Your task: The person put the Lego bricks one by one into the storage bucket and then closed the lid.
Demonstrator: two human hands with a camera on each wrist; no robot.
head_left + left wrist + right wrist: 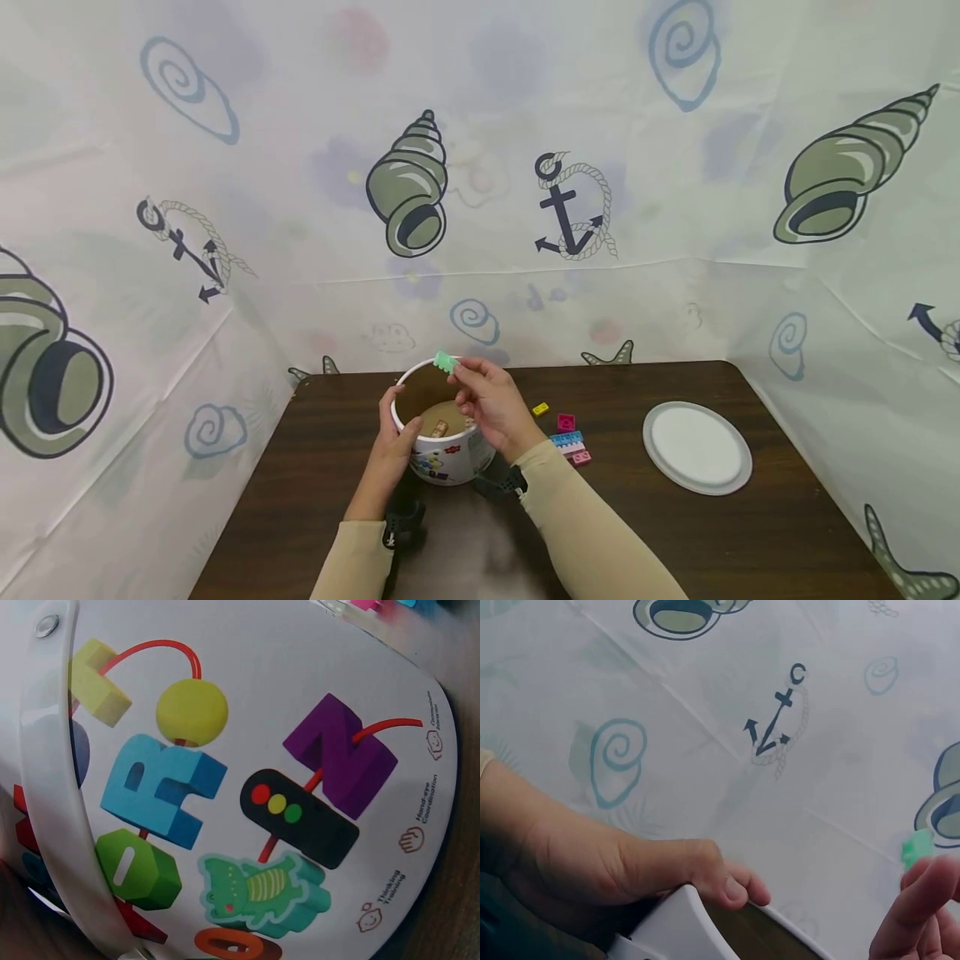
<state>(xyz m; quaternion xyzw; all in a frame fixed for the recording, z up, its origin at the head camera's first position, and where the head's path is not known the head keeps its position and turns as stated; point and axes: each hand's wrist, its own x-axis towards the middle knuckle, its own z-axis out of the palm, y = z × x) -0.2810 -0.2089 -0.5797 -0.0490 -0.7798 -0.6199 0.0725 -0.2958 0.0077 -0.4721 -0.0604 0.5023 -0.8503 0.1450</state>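
My left hand [393,442] grips the near left rim of a white printed bucket [447,468], thumb outside and fingers over the edge. Above the bucket's opening my right hand [497,410] pinches a light green toy piece [445,362] with a bumpy edge between thumb and fingers. Small tan pieces [440,428] lie on the bucket's bottom, partly hidden by the right hand. Up close in the left wrist view, the bucket wall [262,645] carries pictures of letter beads and a green crocodile. In the right wrist view, the green piece [916,847] shows above the right fingertips.
Right of the bucket lie a yellow brick [540,409], a red-pink brick [566,422], a blue brick [567,438] and a pink brick [581,457]. Farther right a white plate [697,448] rests on the dark wooden table [300,492]. A patterned cloth [495,208] hangs behind.
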